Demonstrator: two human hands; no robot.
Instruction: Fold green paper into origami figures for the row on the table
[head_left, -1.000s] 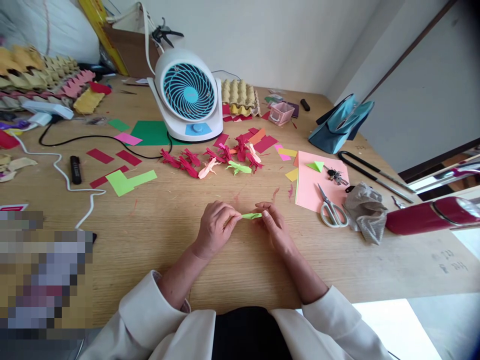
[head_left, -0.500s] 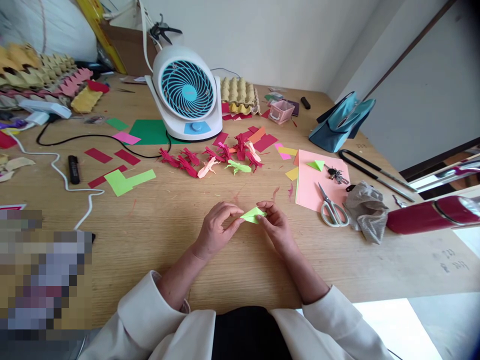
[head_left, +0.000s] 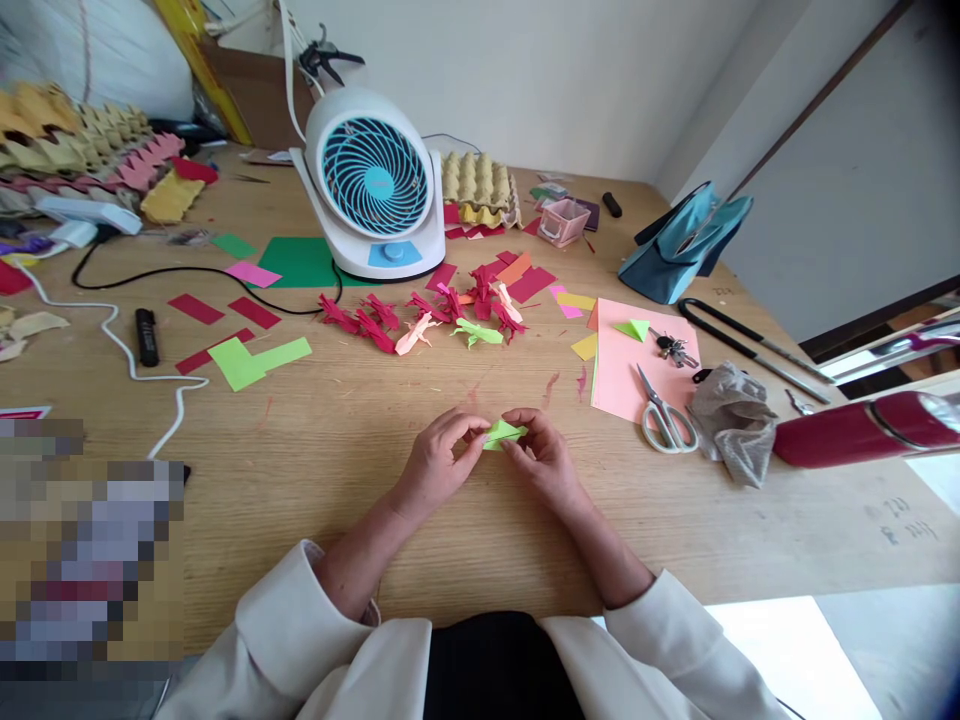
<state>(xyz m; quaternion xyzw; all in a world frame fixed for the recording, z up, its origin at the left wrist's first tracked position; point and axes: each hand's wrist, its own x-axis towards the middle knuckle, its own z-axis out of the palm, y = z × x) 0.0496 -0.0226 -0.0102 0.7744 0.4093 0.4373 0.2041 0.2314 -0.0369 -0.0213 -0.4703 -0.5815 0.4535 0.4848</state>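
A small folded piece of light green paper is held between both hands above the wooden table. My left hand pinches its left end between thumb and fingers. At its right end, the thumb and fingers of my right hand grip the paper. Beyond the hands lie several folded red paper figures, a pale peach one and a light green one. An L-shaped light green sheet rests to the left.
A white fan stands at the back. To the right are pink paper, scissors, keys, crumpled grey cloth, a red bottle and a blue bag. A black marker and white cable lie left.
The green paper has turned slightly between the fingers and shows a different side. My right hand has shifted a little to the left, closer to my left hand.
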